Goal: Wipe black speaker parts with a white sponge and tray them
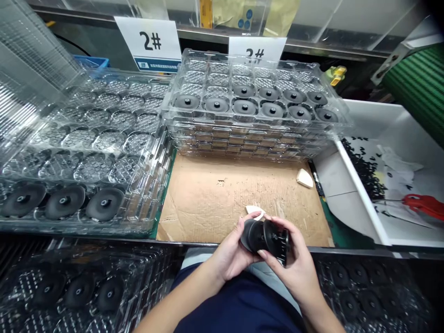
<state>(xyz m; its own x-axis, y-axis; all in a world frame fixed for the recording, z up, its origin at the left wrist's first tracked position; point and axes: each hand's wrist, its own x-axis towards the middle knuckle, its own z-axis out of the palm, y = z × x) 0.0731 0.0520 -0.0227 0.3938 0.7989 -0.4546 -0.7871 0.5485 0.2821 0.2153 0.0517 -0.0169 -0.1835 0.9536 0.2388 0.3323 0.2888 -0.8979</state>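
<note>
A black round part (265, 237) is held low over the front edge of the cardboard sheet (215, 194). My left hand (232, 252) grips its left side with curled fingers. My right hand (294, 263) closes around its right side. A stack of clear plastic trays (253, 134) stands behind the cardboard, its top tray holding several of the same black round parts (244, 107). To the left, another clear tray stack (114, 185) carries three black parts (64, 203) in its front row.
A white bin (364, 199) on the right holds small black pieces (364, 162) and a red-handled tool (425, 206). Two white wedges (305, 178) lie on the cardboard. Paper signs marked 2# (151, 41) stand at the back. Dark trays with parts (76, 291) sit below the bench front.
</note>
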